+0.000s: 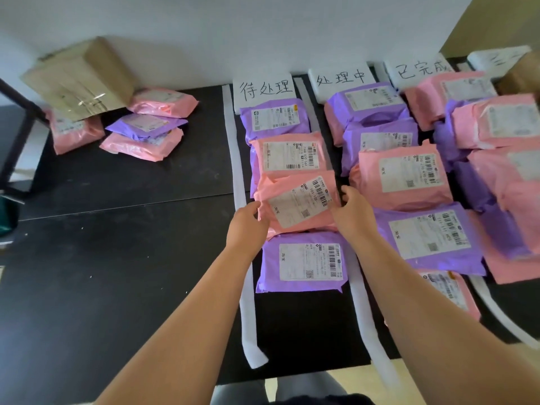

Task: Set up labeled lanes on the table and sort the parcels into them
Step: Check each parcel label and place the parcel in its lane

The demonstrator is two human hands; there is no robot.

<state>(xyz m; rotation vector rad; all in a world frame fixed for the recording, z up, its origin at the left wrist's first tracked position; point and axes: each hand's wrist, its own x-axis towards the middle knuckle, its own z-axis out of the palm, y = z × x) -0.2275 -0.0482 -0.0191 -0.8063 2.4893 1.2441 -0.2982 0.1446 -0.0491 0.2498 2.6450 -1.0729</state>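
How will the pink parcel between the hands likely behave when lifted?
The pink parcel probably flexes: its wrinkled film looks soft. Its gloss suggests slipperiness, fitting the left hand and right hand holding opposite edges. Flat, so unlikely to roll.

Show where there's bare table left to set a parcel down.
Widest: black table left of the leftmost white strip, nearer than the unsorted pile. Also the first lane's near end, below the purple parcel. Crowded: overlapping parcels in the middle lane and right lane.
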